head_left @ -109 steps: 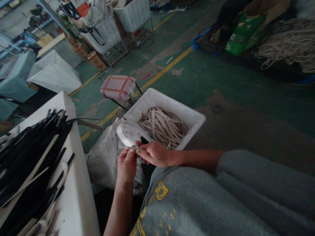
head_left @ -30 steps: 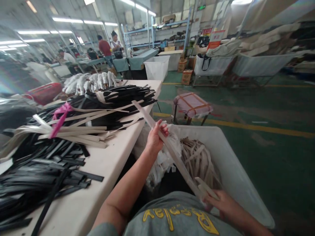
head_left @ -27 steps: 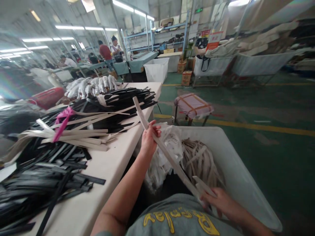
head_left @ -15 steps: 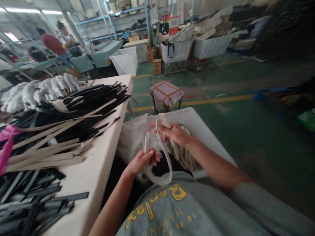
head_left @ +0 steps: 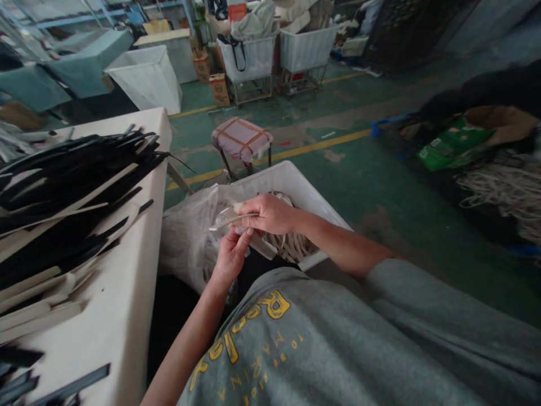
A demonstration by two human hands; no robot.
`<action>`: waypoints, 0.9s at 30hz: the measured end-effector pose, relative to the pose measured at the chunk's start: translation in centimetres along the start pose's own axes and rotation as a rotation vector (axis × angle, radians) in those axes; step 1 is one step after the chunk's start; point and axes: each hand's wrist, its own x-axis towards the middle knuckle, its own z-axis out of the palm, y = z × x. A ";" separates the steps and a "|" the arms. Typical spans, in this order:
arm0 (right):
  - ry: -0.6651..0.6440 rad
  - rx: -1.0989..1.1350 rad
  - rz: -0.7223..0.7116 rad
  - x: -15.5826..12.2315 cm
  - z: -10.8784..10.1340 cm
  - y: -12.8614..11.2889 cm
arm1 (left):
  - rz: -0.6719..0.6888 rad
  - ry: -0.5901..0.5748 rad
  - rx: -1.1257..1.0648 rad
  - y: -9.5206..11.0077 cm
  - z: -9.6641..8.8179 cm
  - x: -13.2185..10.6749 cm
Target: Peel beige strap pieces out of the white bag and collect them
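Two hands (head_left: 271, 213) on a pale strip (head_left: 226, 223), "MARINA" lettering (head_left: 256, 366) on gray shirt (head_left: 338, 321)

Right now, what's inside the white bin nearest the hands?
A tangle of beige strips shows in the white bin; the right hand and forearm cover some; anything beneath the strips is hidden.

A factory workshop, its green floor (head_left: 350, 183) marked with yellow lines (head_left: 338, 141), where white tubs (head_left: 261, 59) raised off the ground stand near cardboard boxes (head_left: 220, 90) and a blue shelving frame (head_left: 188, 16) rises behind; up front, a white worktable (head_left: 131, 265) lies heaped with black strips (head_left: 63, 160) and pale strips (head_left: 105, 188) near a plastic bin (head_left: 313, 189) of more, a padded stool (head_left: 242, 138) beyond
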 end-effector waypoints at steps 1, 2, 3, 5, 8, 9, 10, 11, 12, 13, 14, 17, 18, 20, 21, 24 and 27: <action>0.005 0.046 0.045 -0.5 -0.5 0.0 | 0.002 -0.042 0.035 -0.1 0.5 -0.1; 0.023 0.109 0.088 -1.1 -0.9 0.2 | 0.004 -0.082 0.077 -0.3 0.9 -0.3; 0.060 0.181 0.119 -1.6 -1.4 0.3 | 0.008 -0.117 0.122 -0.5 1.3 -0.5; 0.174 0.304 0.140 -2.7 -2.4 0.7 | 0.012 -0.177 0.212 -1.3 2.0 -0.9; 0.330 0.364 0.133 -4.2 -4.2 1.5 | 0.012 -0.266 0.325 -3.5 3.3 -1.3; 0.364 0.353 0.134 -4.7 -4.9 1.7 | 0.005 -0.290 0.355 -4.3 3.6 -1.4; 0.388 0.331 0.134 -5.1 -5.6 1.9 | -0.007 -0.305 0.378 -5.1 3.8 -1.5; 0.406 0.303 0.127 -5.4 -6.3 2.0 | -0.023 -0.306 0.391 -5.9 3.9 -1.5; 0.417 0.274 0.116 -5.7 -7.0 2.2 | -0.041 -0.288 0.396 -6.5 3.8 -1.6; 0.428 0.247 0.099 -5.9 -7.8 2.3 | -0.057 -0.250 0.393 -7.1 3.5 -1.6; 0.439 0.222 0.084 -6.1 -8.5 2.4 | -0.073 -0.198 0.388 -7.6 2.9 -1.6; 0.484 0.142 0.094 -6.1 -10.7 2.9 | -0.138 -0.050 0.386 -8.7 0.4 -1.8; 0.488 0.112 0.122 -6.1 -11.4 3.3 | -0.172 -0.018 0.393 -9.1 -0.5 -2.0; 0.464 0.042 0.195 -6.0 -12.7 4.4 | -0.253 0.028 0.387 -9.8 -2.3 -2.5; 0.438 0.002 0.228 -6.0 -13.2 5.2 | -0.290 0.051 0.371 -10.2 -3.0 -2.8; 0.362 -0.157 0.297 -6.2 -14.1 7.9 | -0.371 0.096 0.305 -10.8 -4.6 -4.0; 0.375 -0.312 0.355 -6.9 -13.8 9.9 | -0.429 0.107 0.266 -11.1 -5.7 -4.9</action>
